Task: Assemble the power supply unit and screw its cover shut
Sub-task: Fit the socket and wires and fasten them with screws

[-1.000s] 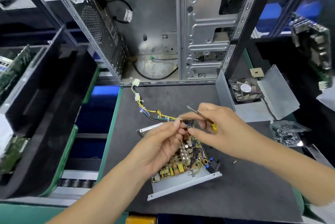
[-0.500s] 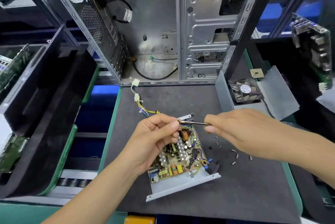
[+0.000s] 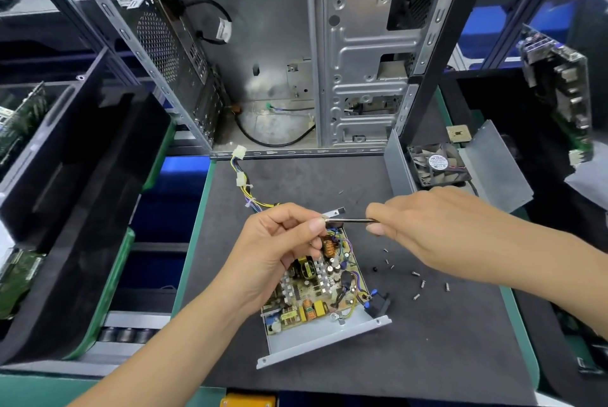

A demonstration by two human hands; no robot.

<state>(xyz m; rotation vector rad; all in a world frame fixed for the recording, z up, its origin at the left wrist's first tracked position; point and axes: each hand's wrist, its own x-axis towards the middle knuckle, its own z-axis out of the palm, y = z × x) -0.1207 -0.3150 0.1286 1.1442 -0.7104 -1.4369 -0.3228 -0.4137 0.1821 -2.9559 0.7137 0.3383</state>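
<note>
The PSU base, an open sheet-metal tray w/ its circuit board seated in it, lies flat on the dark mat at about 6 o'clock from mat centre, cover not on. Left hand hovers over the board's far end, fingers curled, thumb and forefinger pinched at the tip of a thin metal tool (screwdriver shaft, prob.); whether a screw sits at that tip can't be told. Right hand at 3 o'clock of the left, wrapped round the tool's other end; hands nearly meet, joined by the shaft. Handling, judged: tray is stiff and light-ish, edges likely sharp, so lift by the flat flanges at 6 o'clock, not by the board; caps, copper coil and thin wires are fragile, no pressing there. Wire harness trails to 11 o'clock, floppy, could snag. Loose screws scattered on the mat at 3 o'clock of the board: tiny, slippery, roll easily. The matt mat prob. gives some grip. PSU cover w/ fan stands at 1 o'clock, well apart. Open PC case at 12 o'clock; black foam trays at 9 o'clock; circuit cards on racks at far L and R.
</note>
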